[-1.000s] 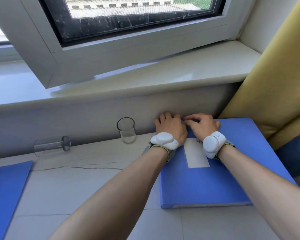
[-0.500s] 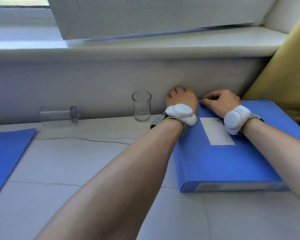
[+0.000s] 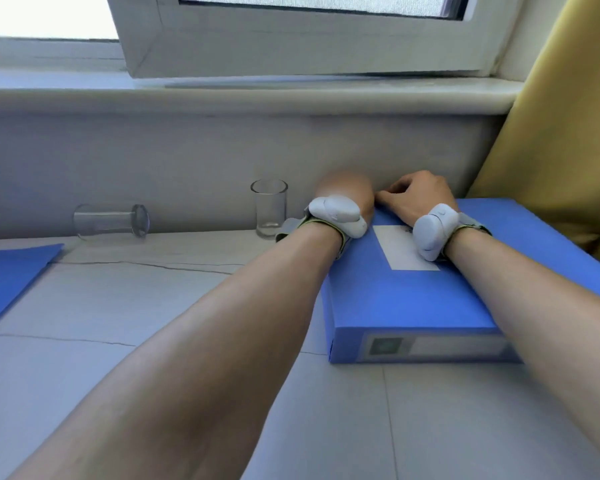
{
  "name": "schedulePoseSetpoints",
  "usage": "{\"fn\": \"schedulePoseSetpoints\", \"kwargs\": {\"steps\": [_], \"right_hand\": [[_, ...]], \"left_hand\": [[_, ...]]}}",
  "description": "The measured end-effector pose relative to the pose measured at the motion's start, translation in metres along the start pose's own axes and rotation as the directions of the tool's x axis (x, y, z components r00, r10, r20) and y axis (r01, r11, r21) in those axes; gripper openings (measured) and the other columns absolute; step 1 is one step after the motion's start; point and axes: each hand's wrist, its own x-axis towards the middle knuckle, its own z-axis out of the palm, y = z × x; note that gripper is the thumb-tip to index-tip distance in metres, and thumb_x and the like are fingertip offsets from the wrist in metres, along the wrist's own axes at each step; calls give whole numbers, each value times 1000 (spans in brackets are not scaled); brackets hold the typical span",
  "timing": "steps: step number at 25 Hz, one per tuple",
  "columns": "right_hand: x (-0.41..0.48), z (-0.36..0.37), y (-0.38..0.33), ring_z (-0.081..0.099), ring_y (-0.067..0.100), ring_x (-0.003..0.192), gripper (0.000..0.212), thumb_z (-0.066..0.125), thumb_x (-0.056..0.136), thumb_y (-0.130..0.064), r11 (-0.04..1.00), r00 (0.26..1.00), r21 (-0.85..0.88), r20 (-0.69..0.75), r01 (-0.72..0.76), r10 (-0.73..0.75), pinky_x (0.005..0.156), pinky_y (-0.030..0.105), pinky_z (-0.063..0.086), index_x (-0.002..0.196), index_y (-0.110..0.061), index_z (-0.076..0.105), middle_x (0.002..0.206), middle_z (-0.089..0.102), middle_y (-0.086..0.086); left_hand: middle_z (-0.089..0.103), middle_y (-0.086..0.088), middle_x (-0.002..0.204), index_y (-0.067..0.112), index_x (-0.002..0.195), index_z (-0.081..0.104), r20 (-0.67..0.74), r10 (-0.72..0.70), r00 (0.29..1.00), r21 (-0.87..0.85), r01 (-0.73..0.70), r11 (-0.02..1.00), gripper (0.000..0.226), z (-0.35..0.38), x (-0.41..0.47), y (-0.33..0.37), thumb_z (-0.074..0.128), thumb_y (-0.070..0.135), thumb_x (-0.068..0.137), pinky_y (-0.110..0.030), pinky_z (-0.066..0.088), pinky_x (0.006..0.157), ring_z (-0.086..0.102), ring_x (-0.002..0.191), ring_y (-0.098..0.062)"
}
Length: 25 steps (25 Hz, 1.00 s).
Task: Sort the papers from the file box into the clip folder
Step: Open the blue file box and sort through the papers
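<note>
The blue file box [image 3: 413,306] lies flat and closed on the right of the table, with a white label [image 3: 400,252] on its lid and its spine facing me. Both hands are at its far edge, against the wall. My left hand [image 3: 347,192] is blurred at the far left corner, its fingers hidden. My right hand [image 3: 420,197] curls its fingers over the far edge beside it. Each wrist carries a white band. The blue clip folder [image 3: 7,275] lies flat at the left edge of view, far from both hands. No papers are visible.
An upright glass [image 3: 269,209] stands by the wall just left of my left hand. A second glass [image 3: 111,221] lies on its side further left. A window sill [image 3: 257,98] overhangs the wall, and a yellow curtain [image 3: 561,133] hangs at the right.
My view has tilted down and drawn closer to the table. Both hands stay at the box's far edge; the left hand now shows motion blur.
</note>
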Motion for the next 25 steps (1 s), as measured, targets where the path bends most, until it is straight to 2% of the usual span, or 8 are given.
{"fn": "schedulePoseSetpoints", "kwargs": {"steps": [2, 5, 7, 12, 15, 21, 23, 25], "right_hand": [[1, 0, 0, 61, 34, 87, 48, 54, 75, -57, 995, 998, -99, -61, 3, -9, 80, 36, 46, 66, -12, 68, 75, 69, 8], [6, 2, 3, 55, 34, 77, 56, 48, 76, -62, 996, 993, -93, -114, -8, -2, 75, 36, 40, 53, -12, 55, 61, 58, 7], [8, 2, 2, 51, 32, 76, 59, 44, 77, -66, 996, 995, -95, -101, -1, -8, 78, 38, 39, 49, -14, 45, 59, 54, 6], [12, -1, 0, 51, 31, 71, 58, 48, 81, -62, 998, 991, -64, -129, 22, -30, 86, 40, 29, 46, -16, 40, 55, 51, 2], [14, -3, -2, 50, 30, 71, 56, 51, 82, -59, 993, 962, -48, -249, 103, -112, 84, 38, 26, 51, -13, 45, 62, 58, 6], [11, -20, -12, 54, 31, 99, 58, 50, 80, -67, 973, 920, -123, -320, 195, -225, 89, 40, 30, 67, -13, 65, 89, 67, 8], [6, -37, -20, 53, 30, 101, 56, 49, 82, -66, 967, 904, -128, -347, 220, -251, 88, 39, 30, 69, -14, 63, 90, 65, 8], [-5, -65, -31, 53, 29, 97, 54, 47, 82, -67, 970, 905, -95, -348, 225, -244, 86, 39, 30, 61, -18, 52, 80, 62, 4]], "left_hand": [[57, -17, 125, 8, 113, 61, -39, 26, 999, -58, -28, 998, 34, 2, 4, -2, 39, 28, 96, -36, 41, 87, 55, 112, -36], [57, -17, 126, 6, 117, 57, -96, -21, 995, -75, 13, 997, 42, 7, 7, 0, 32, 36, 100, -38, 39, 90, 53, 116, -35], [59, -17, 126, 6, 118, 55, -132, -29, 991, -10, 28, 1000, 44, 9, 7, 1, 30, 37, 100, -39, 38, 91, 53, 116, -35], [66, -18, 115, 8, 115, 51, -125, 8, 992, 30, -4, 1000, 43, 10, 7, -1, 22, 37, 102, -39, 34, 86, 60, 107, -35], [68, -17, 110, 9, 115, 50, -182, 19, 983, 7, -18, 1000, 42, 9, 9, -3, 20, 36, 102, -39, 31, 81, 61, 102, -36], [65, -17, 110, 10, 110, 50, -271, 24, 962, -28, -33, 999, 39, -13, 0, -1, 22, 35, 102, -40, 35, 83, 59, 101, -37], [63, -14, 112, 11, 108, 52, -324, 16, 946, -30, -27, 999, 37, -35, -5, 5, 25, 36, 102, -41, 35, 84, 58, 103, -35], [64, -12, 112, 13, 106, 55, -384, 24, 923, -5, -29, 1000, 37, -65, -15, 15, 26, 36, 101, -41, 36, 85, 58, 104, -34]]}}
